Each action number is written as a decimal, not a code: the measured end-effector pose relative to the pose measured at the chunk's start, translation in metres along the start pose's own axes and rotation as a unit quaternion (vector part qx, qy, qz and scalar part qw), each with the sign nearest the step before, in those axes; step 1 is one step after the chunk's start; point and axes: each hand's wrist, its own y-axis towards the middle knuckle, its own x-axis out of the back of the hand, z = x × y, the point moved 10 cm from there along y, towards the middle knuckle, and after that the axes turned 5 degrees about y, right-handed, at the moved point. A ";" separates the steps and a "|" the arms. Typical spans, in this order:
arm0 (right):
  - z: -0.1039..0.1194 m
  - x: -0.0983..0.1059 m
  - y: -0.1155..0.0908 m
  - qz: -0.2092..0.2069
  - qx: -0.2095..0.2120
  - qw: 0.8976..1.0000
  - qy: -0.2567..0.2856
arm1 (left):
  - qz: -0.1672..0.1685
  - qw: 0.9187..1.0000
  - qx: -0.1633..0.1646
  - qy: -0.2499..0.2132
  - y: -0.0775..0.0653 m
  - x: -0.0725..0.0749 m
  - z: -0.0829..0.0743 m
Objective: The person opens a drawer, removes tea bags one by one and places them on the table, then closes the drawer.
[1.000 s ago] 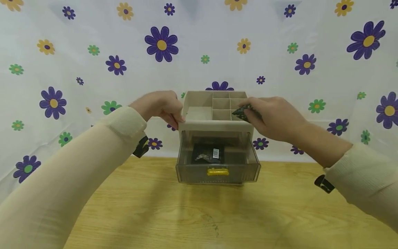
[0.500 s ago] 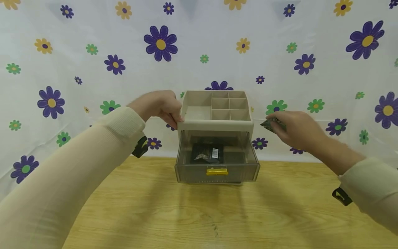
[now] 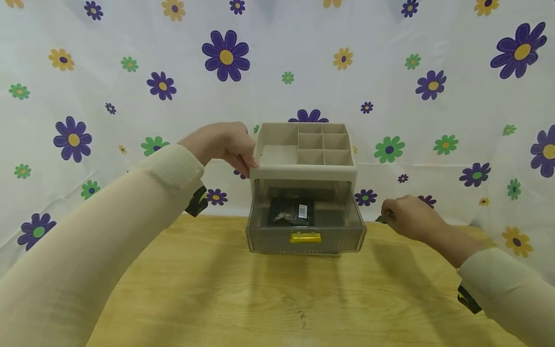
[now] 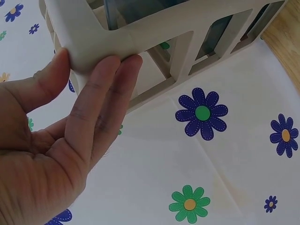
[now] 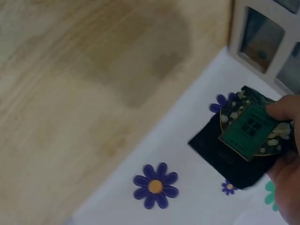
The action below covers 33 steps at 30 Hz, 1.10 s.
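Observation:
A beige desktop organizer stands at the back of the table, divided into compartments on top. Its clear grey drawer is pulled out and has a yellow handle. Inside lies a black packet with a barcode label. My left hand grips the organizer's top left corner; in the left wrist view, the thumb and fingers lie on either side of it. Right of the drawer, my right hand pinches a dark green sachet with a white flower print, mostly hidden in the head view.
A wooden table spreads in front of the organizer. Behind it hangs a white flower-printed sheet. Dark wrist cameras are strapped at both sleeves.
My right hand has moved from above the organizer's right compartments out to the right and down, carrying the sachet. My left hand stays on the organizer's corner, and the drawer remains pulled out.

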 end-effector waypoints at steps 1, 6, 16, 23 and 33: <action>-0.001 -0.004 -0.001 0.002 0.001 1.000 -0.004 | 0.001 1.000 -0.001 0.001 0.000 0.000 -0.001; -0.001 -0.015 -0.004 0.001 0.038 0.998 -0.048 | 0.005 1.000 0.001 -0.001 0.002 0.001 -0.002; -0.012 -0.030 -0.012 0.033 0.063 0.992 -0.100 | 0.016 1.000 -0.027 0.003 0.002 0.003 -0.009; -0.022 -0.050 -0.025 0.083 0.083 0.992 -0.045 | 0.026 0.999 -0.038 -0.001 0.001 0.002 -0.013; -0.022 -0.083 -0.027 0.129 0.091 0.987 -0.035 | 0.031 0.999 -0.026 0.008 0.004 -0.001 -0.003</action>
